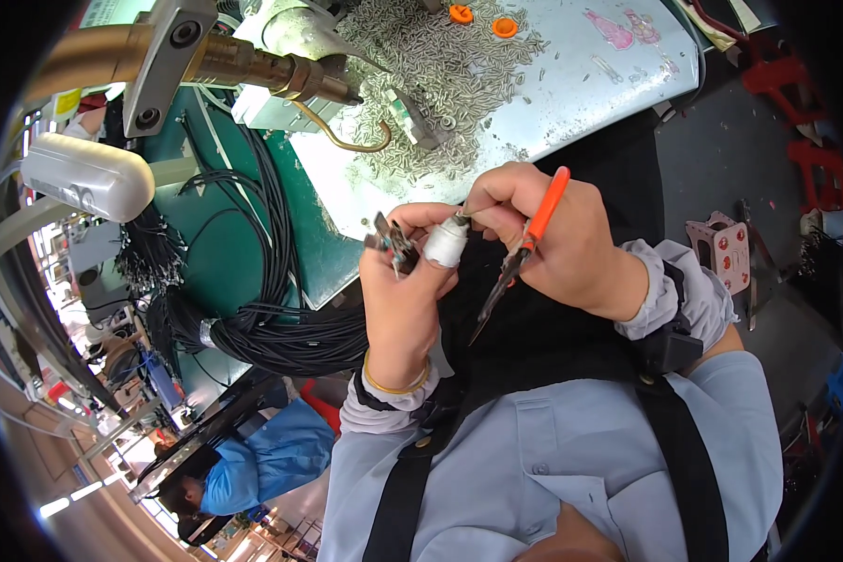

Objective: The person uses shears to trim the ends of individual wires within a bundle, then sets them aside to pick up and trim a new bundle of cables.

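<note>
Just off the near edge of the white tabletop [571, 112], the left hand [399, 292] grasps a white cylinder [446, 245], apparently steadying its dark tip [461, 220] for the right hand [573, 239], whose grip holds orange-handled, dark-metal pliers [548, 204].

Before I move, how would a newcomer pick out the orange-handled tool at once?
Start at the white board heaped with small metal pieces, then find the right hand by its lower edge. That hand holds the orange-handled tool, its dark tip slanting down-left in the picture. Unlike the two round orange pieces on the board, it is long and tapers to a point.
</note>
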`<state>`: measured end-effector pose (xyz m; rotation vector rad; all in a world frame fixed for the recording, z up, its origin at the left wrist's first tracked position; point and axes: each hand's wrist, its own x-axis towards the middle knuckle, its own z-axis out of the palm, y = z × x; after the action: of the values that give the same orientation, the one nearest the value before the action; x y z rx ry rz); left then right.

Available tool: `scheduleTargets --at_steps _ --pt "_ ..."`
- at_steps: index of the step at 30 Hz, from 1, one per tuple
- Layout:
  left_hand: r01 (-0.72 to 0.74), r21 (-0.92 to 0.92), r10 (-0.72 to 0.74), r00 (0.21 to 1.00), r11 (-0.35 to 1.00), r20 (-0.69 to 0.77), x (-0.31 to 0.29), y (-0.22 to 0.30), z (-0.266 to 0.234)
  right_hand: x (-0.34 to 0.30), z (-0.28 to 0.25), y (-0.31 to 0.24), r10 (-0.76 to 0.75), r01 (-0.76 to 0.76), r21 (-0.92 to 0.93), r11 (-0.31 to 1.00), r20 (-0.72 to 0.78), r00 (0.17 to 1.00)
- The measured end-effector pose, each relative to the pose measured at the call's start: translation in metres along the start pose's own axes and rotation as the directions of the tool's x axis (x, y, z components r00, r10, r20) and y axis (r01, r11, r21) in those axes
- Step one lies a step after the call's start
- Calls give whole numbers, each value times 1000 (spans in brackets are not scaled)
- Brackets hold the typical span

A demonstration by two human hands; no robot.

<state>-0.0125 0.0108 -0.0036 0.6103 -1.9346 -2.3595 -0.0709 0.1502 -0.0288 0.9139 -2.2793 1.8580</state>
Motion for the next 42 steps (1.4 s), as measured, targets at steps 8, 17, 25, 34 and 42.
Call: scheduleTargets --at_steps 8,17,25,34,42 --pt "76 -181 -61 994 981 89 1 5 -4 -2 -1 1 -27 47 226 973 -90 996" --pt "-228 93 232 972 969 -38 -6 5 6 -13 -11 -1 206 -158 -198 967 252 946" --pt "-140 39 141 990 989 -30 -4 12 4 4 -20 -9 417 -673 173 720 666 618" --pt "-205 115 214 974 972 -76 -4 12 10 -6 -10 -10 361 -361 -78 929 389 848" --pt "-100 155 114 990 983 -87 6 17 1 -9 -5 0 385 -416 5 909 369 846"
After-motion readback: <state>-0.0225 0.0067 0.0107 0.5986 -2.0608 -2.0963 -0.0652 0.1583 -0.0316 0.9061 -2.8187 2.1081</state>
